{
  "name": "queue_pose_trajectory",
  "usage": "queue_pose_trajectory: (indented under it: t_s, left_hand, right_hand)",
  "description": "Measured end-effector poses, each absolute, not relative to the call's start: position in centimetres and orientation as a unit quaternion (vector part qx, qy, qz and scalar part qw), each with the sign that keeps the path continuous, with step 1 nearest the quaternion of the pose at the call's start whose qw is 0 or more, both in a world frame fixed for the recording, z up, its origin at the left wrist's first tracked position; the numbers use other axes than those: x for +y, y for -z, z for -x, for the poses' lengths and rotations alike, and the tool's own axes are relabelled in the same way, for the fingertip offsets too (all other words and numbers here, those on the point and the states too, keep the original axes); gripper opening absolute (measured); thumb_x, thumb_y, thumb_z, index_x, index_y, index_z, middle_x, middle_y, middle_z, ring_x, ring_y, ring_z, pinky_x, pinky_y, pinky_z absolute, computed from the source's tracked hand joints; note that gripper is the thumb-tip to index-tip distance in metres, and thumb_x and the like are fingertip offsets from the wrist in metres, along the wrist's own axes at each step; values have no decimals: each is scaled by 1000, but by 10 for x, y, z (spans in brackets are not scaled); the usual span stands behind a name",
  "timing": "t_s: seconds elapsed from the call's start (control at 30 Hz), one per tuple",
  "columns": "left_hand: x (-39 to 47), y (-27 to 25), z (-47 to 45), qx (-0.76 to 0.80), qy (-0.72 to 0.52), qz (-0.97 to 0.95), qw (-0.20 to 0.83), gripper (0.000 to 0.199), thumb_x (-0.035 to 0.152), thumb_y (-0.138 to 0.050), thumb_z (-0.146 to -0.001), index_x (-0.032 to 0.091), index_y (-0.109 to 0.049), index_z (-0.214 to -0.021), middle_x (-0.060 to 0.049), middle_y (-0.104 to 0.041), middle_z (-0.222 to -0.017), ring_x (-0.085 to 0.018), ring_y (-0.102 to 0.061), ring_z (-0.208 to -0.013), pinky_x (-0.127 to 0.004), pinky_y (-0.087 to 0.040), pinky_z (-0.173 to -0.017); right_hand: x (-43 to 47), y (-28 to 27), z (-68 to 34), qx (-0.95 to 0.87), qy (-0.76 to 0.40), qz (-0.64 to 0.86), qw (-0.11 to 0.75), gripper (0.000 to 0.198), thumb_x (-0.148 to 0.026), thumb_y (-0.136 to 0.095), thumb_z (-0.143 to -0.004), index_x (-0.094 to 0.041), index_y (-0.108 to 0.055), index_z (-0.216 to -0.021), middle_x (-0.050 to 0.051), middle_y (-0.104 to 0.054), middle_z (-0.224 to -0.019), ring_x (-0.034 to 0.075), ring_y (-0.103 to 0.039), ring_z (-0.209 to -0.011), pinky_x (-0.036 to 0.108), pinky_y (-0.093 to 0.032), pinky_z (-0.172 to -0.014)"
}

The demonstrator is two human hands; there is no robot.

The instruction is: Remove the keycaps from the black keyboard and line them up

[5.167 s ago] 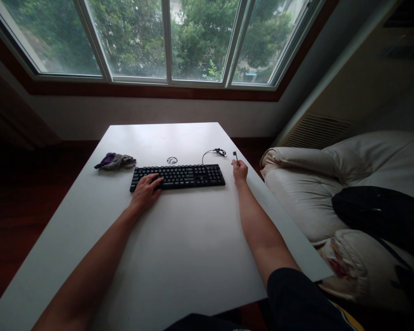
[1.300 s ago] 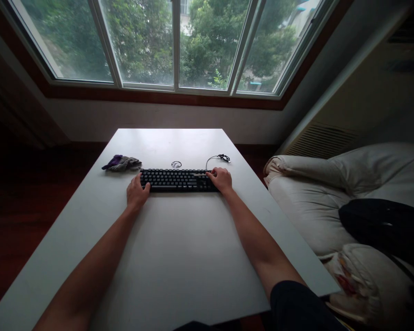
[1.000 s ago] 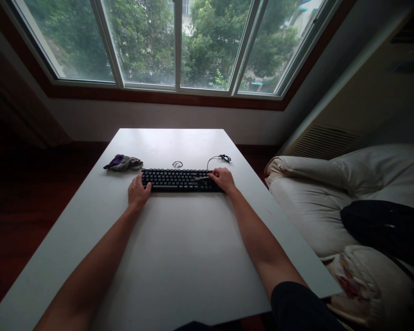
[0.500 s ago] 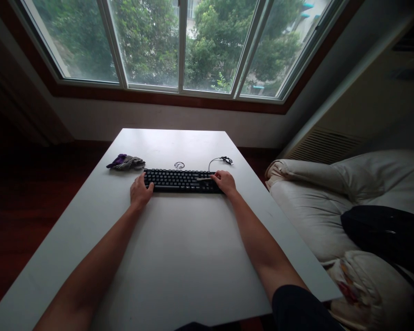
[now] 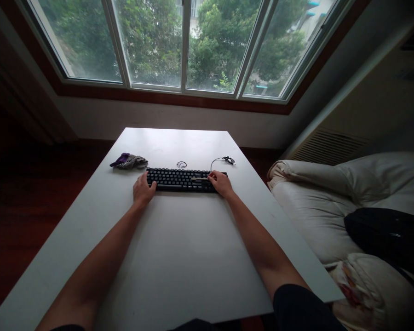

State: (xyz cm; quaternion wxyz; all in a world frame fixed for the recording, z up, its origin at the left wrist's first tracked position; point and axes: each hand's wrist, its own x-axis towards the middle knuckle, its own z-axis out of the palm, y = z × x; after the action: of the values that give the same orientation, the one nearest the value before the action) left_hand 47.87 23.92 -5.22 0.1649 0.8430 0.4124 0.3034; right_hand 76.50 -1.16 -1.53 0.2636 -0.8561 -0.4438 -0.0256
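A black keyboard (image 5: 174, 180) lies flat on the white table (image 5: 179, 248). My left hand (image 5: 143, 187) is closed around its left end, with the thumb along the front edge and the fingers by the far corner. In my right hand (image 5: 221, 183), thumb and fingers pinch a thin, light-coloured stick (image 5: 200, 179). The stick points left and its tip is over the keys on the right half of the keyboard. Its tip is too small to make out. The right hand covers part of the keyboard's right end.
Past the keyboard's far left corner lies a grey and purple cloth bundle (image 5: 129, 161), perhaps gloves. A small dark ring-like coil (image 5: 181, 164) and a bundled cable (image 5: 228, 160) lie behind the keyboard. A cream sofa (image 5: 307, 197) with a dark bag (image 5: 386, 234) stands at the right.
My right hand and the stick have shifted left along the keys. The left hand stays at the keyboard's left end. The whole view has shifted slightly.
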Motion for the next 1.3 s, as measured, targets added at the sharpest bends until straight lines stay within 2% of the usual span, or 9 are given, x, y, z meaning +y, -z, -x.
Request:
queue_pose_trajectory:
  t_s: [0.17, 0.37, 0.57, 0.87, 1.3]
  left_hand:
    - [239, 50, -476, 411, -307, -841, 173, 62, 39, -57, -91, 17, -46, -148, -16, -57, -143, -33, -54, -132, -48, -41, -115]
    - [240, 47, -471, 416, -304, -833, 201, 64, 38, -58, -91, 18, -44, -150, -15, -55, -145, -32, -53, -134, -47, -42, -115]
    - [241, 48, -469, 413, -304, -837, 190, 63, 37, -57, -91, 17, -45, -150, -16, -56, -144, -32, -54, -132, -47, -41, -115]
    - [240, 48, -473, 413, -296, -841, 185, 64, 38, -57, -92, 17, -44, -151, -16, -55, -144, -33, -52, -133, -48, -41, -115]
    - [245, 50, -472, 413, -309, -836, 187, 61, 36, -58, -91, 18, -48, -148, -15, -56, -142, -32, -52, -132, -48, -39, -116]
  right_hand:
    - [-13, 14, -765, -491, 19, 823, 285, 10, -28, -61, -94, -24, -71, -96, 4, -69, -97, 19, -62, -88, 29, -44, -81]
    - [-16, 7, -770, -489, 30, 831, 264, 11, -28, -62, -93, -24, -72, -93, 5, -68, -93, 22, -60, -94, 32, -43, -87]
    - [-7, 10, -758, -485, 17, 837, 252, 12, -29, -61, -94, -24, -72, -94, 5, -70, -94, 22, -61, -94, 32, -44, -85]
    - [38, 15, -709, -524, 68, 817, 230, 19, -33, -55, -101, -25, -71, -99, 7, -69, -100, 23, -58, -102, 31, -42, -83]
    - [7, 9, -754, -525, 22, 825, 207, 15, -30, -57, -98, -24, -71, -98, 7, -71, -100, 24, -59, -99, 32, -41, -81]
